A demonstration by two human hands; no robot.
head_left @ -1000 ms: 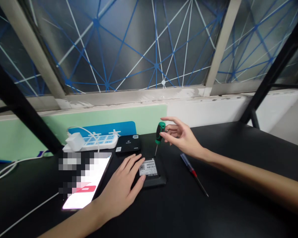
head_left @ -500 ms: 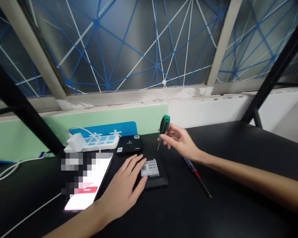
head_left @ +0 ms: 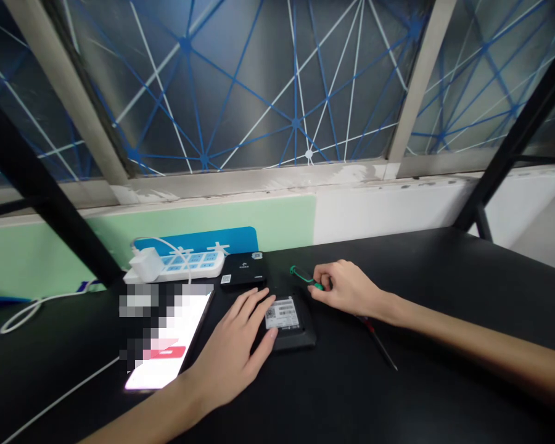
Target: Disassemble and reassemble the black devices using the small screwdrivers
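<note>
My left hand (head_left: 234, 351) lies flat with fingers spread on the left part of a small black device (head_left: 290, 324) that bears a white label. My right hand (head_left: 346, 288) rests low on the black table (head_left: 444, 277), its fingers curled round the shaft end of a green-handled screwdriver (head_left: 303, 275) lying almost flat just behind the device. A second screwdriver (head_left: 379, 345) with a red and blue handle lies partly under my right wrist.
A lit phone (head_left: 166, 345) lies left of my left hand. Behind it sit a white power strip (head_left: 185, 265) with a plugged charger (head_left: 144, 265) and a second black box (head_left: 243, 270). White cables (head_left: 23, 308) trail left. A green and white wall panel runs behind.
My right hand has lowered the green screwdriver from upright above the device down to the table behind it. My left hand has stayed on the device.
</note>
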